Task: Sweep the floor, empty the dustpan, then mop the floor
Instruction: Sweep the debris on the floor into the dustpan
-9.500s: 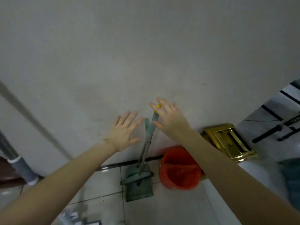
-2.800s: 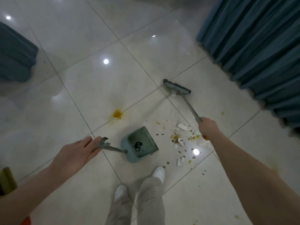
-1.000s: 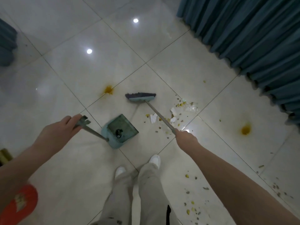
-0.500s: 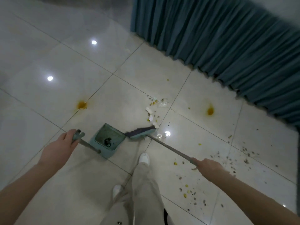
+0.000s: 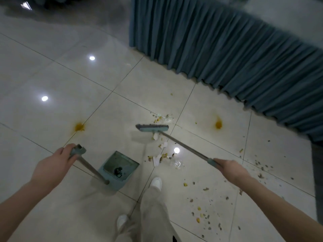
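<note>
The left grip (image 5: 52, 165) curls round the dustpan (image 5: 118, 169) handle. The right grip (image 5: 230, 169) clasps the broom (image 5: 152, 128); debris (image 5: 162, 156) lies between that grip and the broom head.

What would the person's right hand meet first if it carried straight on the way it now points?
The right hand points along the broom handle it grips, so it would probably meet the broom head first, though depth is uncertain.
</note>
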{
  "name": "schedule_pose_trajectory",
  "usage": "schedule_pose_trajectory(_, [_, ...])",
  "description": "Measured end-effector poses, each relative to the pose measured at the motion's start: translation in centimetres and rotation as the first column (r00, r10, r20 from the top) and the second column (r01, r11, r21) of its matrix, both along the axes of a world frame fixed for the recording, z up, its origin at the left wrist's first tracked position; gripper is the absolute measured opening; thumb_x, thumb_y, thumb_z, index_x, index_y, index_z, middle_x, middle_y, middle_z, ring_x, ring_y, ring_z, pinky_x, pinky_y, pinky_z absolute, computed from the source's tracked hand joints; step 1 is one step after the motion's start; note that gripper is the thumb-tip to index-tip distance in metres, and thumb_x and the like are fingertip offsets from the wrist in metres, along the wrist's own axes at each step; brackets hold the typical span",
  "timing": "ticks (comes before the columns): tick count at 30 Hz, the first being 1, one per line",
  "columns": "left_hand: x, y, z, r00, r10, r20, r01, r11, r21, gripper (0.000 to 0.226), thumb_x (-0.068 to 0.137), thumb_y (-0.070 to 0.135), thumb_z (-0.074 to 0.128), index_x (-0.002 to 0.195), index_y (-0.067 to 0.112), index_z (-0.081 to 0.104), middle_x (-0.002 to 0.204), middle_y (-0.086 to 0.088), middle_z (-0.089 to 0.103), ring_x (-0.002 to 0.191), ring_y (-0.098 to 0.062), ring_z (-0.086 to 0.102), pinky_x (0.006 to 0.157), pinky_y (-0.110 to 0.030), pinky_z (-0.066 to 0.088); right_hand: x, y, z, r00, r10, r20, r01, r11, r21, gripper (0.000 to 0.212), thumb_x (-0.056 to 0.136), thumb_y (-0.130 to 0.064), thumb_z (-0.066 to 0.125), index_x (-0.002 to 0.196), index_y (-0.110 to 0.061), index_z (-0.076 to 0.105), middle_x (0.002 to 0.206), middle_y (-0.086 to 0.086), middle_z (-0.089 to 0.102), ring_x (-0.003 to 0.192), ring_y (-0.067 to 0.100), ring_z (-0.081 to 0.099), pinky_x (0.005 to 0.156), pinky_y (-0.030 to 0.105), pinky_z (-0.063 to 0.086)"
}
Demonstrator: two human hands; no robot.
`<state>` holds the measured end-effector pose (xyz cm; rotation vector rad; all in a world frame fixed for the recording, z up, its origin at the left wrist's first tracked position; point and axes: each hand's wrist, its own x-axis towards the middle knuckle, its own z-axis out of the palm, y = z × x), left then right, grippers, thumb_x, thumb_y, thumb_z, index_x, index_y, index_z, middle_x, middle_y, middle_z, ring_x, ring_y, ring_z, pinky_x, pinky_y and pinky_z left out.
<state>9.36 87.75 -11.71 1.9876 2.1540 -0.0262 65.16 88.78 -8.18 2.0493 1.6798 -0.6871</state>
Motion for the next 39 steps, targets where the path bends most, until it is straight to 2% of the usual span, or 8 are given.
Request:
schedule_pose_trajectory(6, [1.1, 5.7, 0.1, 0.997, -0.076, -0.036, 0.077, 0.997, 0.033, 0.036, 0.086, 0.026, 0.063, 0.118, 0.014, 0.052, 0.097, -0.015, 0.064, 0.043, -0.033, 0.056, 0.038, -0.032, 0.046, -2.0, 14.3, -5.6, 0.996, -0.047, -0.074, 0.055, 0.993, 0.104, 0.041, 0.101, -0.052, 0.028, 0.115, -0.03, 0.058, 0.077, 0.001, 0.06, 0.066, 0.023, 0.058, 0.051, 0.026, 0.04])
schedule_pose_trajectory(10, [2.1, 9.7, -1.1, 0.995, -0.088, -0.047, 0.09, 0.995, 0.047, 0.034, 0.085, 0.025, 0.065, 0.114, 0.013, 0.051, 0.095, -0.012, 0.065, 0.044, -0.031, 0.056, 0.039, -0.038, 0.05, -4.1, 22.9, -10.2, 0.983, -0.124, -0.133, 0.132, 0.99, 0.057, 0.036, 0.103, -0.039, 0.031, 0.115, -0.021, 0.059, 0.075, 0.007, 0.056, 0.065, 0.026, 0.061, 0.054, 0.031, 0.053])
schedule_pose_trajectory(15, [3.8, 13.1, -2.5, 0.989, -0.13, -0.07, 0.132, 0.991, 0.022, 0.032, 0.089, 0.028, 0.06, 0.116, 0.014, 0.051, 0.101, -0.009, 0.063, 0.05, -0.032, 0.059, 0.042, -0.042, 0.051, -5.5, 28.0, -14.3, 0.985, -0.141, -0.097, 0.139, 0.99, -0.022, 0.024, 0.1, -0.019, 0.035, 0.106, -0.01, 0.056, 0.075, 0.008, 0.055, 0.059, 0.025, 0.06, 0.048, 0.03, 0.049])
schedule_pose_trajectory(18, [3.1, 14.3, -2.7, 0.991, -0.114, -0.065, 0.116, 0.993, 0.023, 0.034, 0.089, 0.025, 0.061, 0.119, 0.014, 0.048, 0.103, -0.014, 0.062, 0.051, -0.037, 0.06, 0.044, -0.046, 0.051, -5.5, 25.1, -14.9, 0.989, -0.119, -0.089, 0.115, 0.992, -0.053, 0.025, 0.099, -0.016, 0.032, 0.113, -0.012, 0.053, 0.082, 0.01, 0.055, 0.069, 0.03, 0.062, 0.059, 0.036, 0.054])
schedule_pose_trajectory(21, [3.2, 14.4, -2.7, 0.997, -0.068, -0.025, 0.069, 0.997, 0.04, 0.032, 0.091, 0.027, 0.056, 0.118, 0.013, 0.048, 0.103, -0.017, 0.062, 0.052, -0.038, 0.059, 0.045, -0.044, 0.05, -4.4, 19.7, -14.8, 0.999, -0.004, -0.054, 0.001, 0.998, -0.06, 0.03, 0.099, -0.014, 0.027, 0.123, -0.015, 0.045, 0.075, 0.007, 0.051, 0.059, 0.022, 0.054, 0.049, 0.034, 0.049])
schedule_pose_trajectory(25, [3.8, 13.8, -2.7, 0.993, -0.115, 0.008, 0.115, 0.992, 0.048, 0.032, 0.093, 0.028, 0.052, 0.118, 0.01, 0.049, 0.098, -0.017, 0.062, 0.053, -0.039, 0.06, 0.043, -0.043, 0.05, -2.5, 11.2, -13.5, 1.0, 0.01, -0.006, -0.011, 0.986, -0.167, 0.031, 0.101, -0.02, 0.027, 0.13, -0.02, 0.038, 0.07, 0.002, 0.051, 0.053, 0.016, 0.051, 0.043, 0.028, 0.042])
schedule_pose_trajectory(33, [3.1, 14.1, -2.6, 0.977, -0.171, 0.125, 0.164, 0.984, 0.069, 0.027, 0.094, 0.028, 0.053, 0.116, 0.014, 0.049, 0.091, -0.016, 0.061, 0.065, -0.038, 0.061, 0.05, -0.045, 0.047, -3.7, -6.0, -7.6, 0.993, -0.111, 0.037, 0.117, 0.948, -0.297, 0.038, 0.103, -0.036, 0.022, 0.14, -0.034, 0.032, 0.069, -0.003, 0.049, 0.056, 0.015, 0.051, 0.049, 0.025, 0.041])
schedule_pose_trajectory(39, [2.1, 14.8, -2.3, 0.964, -0.245, 0.102, 0.241, 0.969, 0.052, 0.034, 0.094, 0.029, 0.051, 0.12, 0.009, 0.046, 0.089, -0.018, 0.061, 0.061, -0.039, 0.062, 0.045, -0.038, 0.044, -5.6, -9.3, -4.3, 0.934, -0.357, -0.01, 0.346, 0.911, -0.224, 0.05, 0.097, -0.06, 0.027, 0.142, -0.04, 0.037, 0.085, -0.004, 0.065, 0.071, 0.011, 0.063, 0.065, 0.026, 0.053])
